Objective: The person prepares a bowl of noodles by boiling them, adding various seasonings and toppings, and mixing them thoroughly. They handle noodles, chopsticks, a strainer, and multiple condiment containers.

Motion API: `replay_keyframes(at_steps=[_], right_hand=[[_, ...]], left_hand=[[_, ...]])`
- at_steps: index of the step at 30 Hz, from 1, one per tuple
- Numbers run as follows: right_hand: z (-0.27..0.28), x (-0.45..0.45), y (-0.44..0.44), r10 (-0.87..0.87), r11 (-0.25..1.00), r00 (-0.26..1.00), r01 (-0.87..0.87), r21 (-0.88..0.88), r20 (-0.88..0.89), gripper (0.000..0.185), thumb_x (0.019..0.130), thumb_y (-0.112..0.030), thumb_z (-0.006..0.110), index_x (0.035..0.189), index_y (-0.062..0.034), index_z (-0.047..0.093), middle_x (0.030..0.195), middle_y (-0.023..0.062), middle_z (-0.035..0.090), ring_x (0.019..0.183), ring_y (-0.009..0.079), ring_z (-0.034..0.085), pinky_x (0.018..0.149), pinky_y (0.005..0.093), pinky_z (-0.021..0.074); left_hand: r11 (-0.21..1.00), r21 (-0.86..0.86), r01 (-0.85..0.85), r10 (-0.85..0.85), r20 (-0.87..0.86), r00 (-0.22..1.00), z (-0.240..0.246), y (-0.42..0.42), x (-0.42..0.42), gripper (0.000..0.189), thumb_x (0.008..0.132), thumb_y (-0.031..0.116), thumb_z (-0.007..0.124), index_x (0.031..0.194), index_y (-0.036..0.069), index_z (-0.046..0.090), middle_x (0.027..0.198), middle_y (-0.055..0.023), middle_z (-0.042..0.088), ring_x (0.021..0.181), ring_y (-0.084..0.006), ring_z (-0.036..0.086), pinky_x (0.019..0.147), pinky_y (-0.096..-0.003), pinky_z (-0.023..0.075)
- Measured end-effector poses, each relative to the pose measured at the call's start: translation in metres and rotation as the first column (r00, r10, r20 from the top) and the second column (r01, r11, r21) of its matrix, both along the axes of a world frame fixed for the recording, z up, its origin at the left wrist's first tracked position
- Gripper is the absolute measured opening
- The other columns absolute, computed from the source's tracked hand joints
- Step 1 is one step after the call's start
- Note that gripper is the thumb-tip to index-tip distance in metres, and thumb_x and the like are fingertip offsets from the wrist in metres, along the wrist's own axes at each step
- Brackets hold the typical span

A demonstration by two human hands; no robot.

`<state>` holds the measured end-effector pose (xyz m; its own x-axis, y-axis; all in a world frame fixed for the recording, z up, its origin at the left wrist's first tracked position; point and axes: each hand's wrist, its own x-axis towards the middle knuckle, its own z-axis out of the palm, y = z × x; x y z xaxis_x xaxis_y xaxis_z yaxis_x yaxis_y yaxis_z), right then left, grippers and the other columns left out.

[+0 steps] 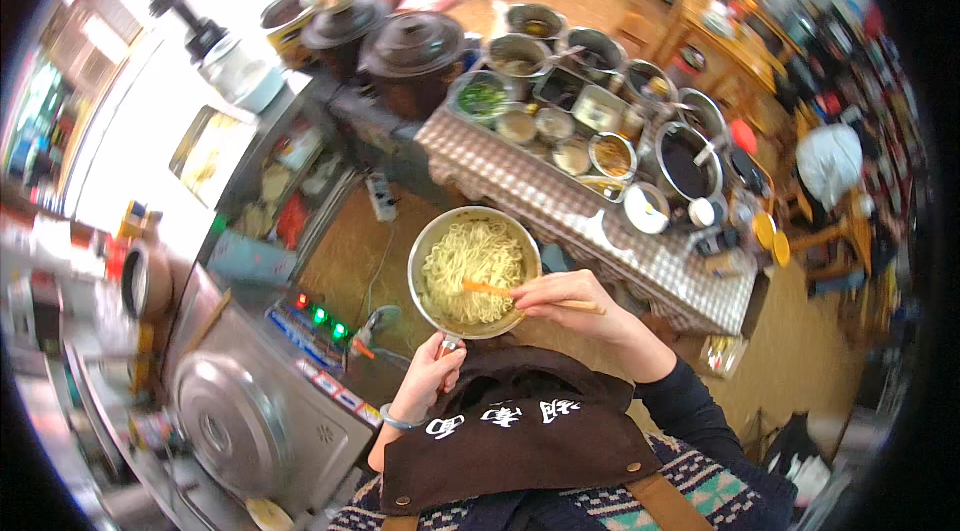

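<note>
A metal saucepan (415,268) full of pale noodles (480,250) is held up in front of me, above the floor. My left hand (431,373) grips its handle (448,346) at the near side of the rim. Wooden chopsticks (577,304) are held in my right hand (566,298) at the pan's right rim, and their tips are in the noodles. A bracelet is on my left wrist. Part of the handle is hidden by my fingers.
A table with a checked cloth (517,171) runs diagonally ahead, bearing bowls and pots of sauces and chopped greens (481,99). Lidded dark pots (414,43) stand beyond. To the left are a metal cooker with a round lid (229,422) and a power strip (381,197) on the floor.
</note>
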<state>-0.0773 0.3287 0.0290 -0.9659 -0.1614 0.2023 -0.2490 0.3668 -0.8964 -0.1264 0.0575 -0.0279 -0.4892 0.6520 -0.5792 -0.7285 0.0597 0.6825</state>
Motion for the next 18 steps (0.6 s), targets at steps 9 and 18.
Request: replay_keyframes(at_steps=[9,18], right_hand=[[-0.026,-0.008,-0.009,-0.197,0.851,0.942,0.302,0.43,-0.272,0.018,0.077,-0.009,0.056,0.094,-0.005,0.061,0.108,0.0124,0.059,0.101,0.0291,0.057,0.084,0.0365,0.0485],[-0.046,-0.009,0.102,-0.95,0.203,0.171,0.974,0.101,0.263,0.013,0.079,-0.013,0.063,0.075,-0.0004,0.064,0.061,0.0084,0.06,0.056,0.0156,0.055,0.055,0.0313,0.0439]], left_hand=[[0.988,0.097,0.121,-0.134,0.148,0.98,-0.01,0.067,-0.06,0.014,0.085,0.007,0.053,0.098,0.006,0.046,0.064,0.0024,0.042,0.044,-0.0052,0.036,0.039,-0.0189,0.0278],[0.98,0.036,0.193,-0.196,0.108,0.975,-0.002,0.098,-0.155,0.014,0.085,0.003,0.051,0.097,0.006,0.047,0.063,0.0019,0.042,0.044,-0.0059,0.036,0.038,-0.02,0.0269]])
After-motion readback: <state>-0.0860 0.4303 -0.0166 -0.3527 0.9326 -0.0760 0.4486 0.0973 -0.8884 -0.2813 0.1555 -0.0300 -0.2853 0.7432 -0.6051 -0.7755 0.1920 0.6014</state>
